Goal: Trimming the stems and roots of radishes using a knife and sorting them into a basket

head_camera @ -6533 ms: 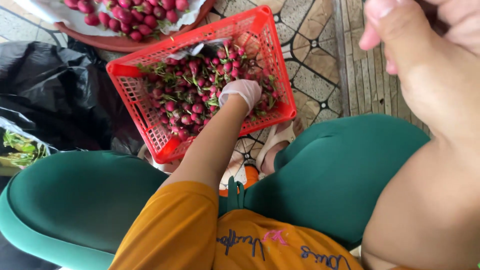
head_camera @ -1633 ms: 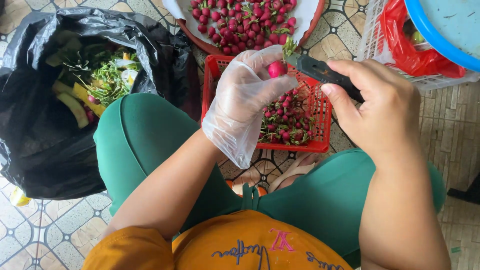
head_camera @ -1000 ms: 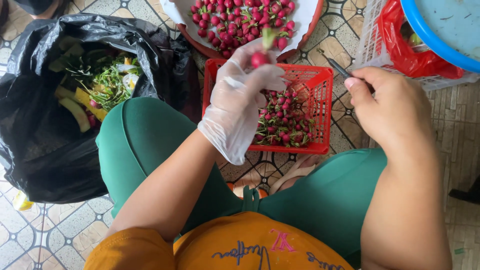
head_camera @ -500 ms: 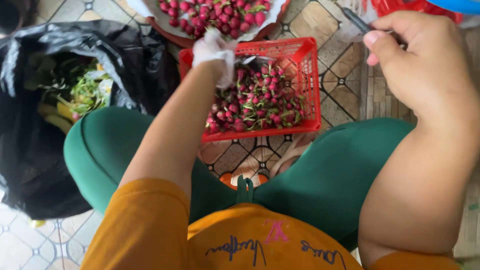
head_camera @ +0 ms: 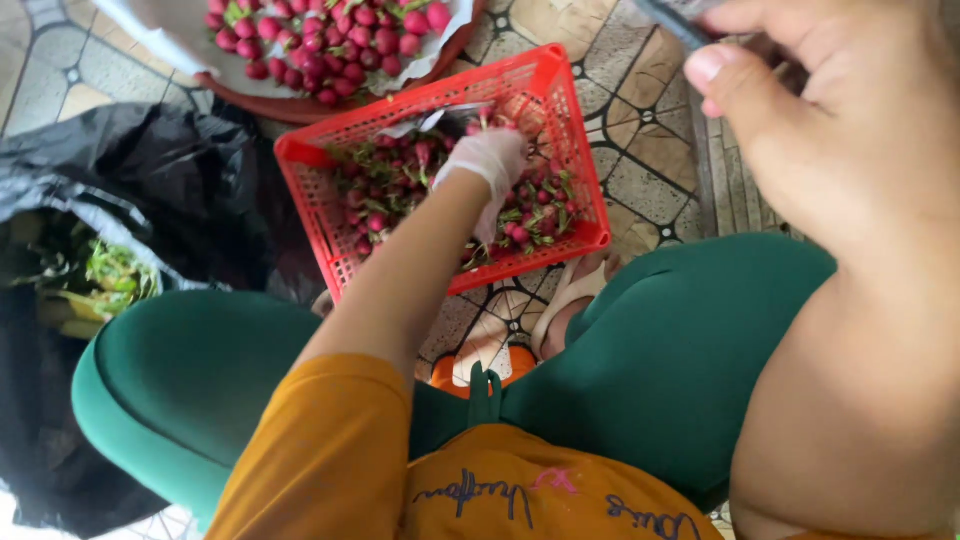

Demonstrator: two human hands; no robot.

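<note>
Now our left hand (head_camera: 490, 160), in a thin see-through glove, reaches down into the red basket (head_camera: 330, 235); its fingers are bent down among the radishes (head_camera: 385, 185), but we cannot tell if they pinch one. Those small red radishes have green stems on them, and they fill the basket, which sits on the tiled floor (head_camera: 650, 180) just past our knees. Our right hand (head_camera: 850, 130) is bare and up close on the right; its fingers are curled around a dark knife (head_camera: 675, 18), with the thumb pressed along it; only a bit of the knife shows at the top edge. Farther away sits a round bowl (head_camera: 290, 105) with more radishes (head_camera: 330, 45), cleaner ones, just beside the basket; on the left a black bag (head_camera: 190, 190) lies open, with green leaves (head_camera: 110, 280) inside.
</note>
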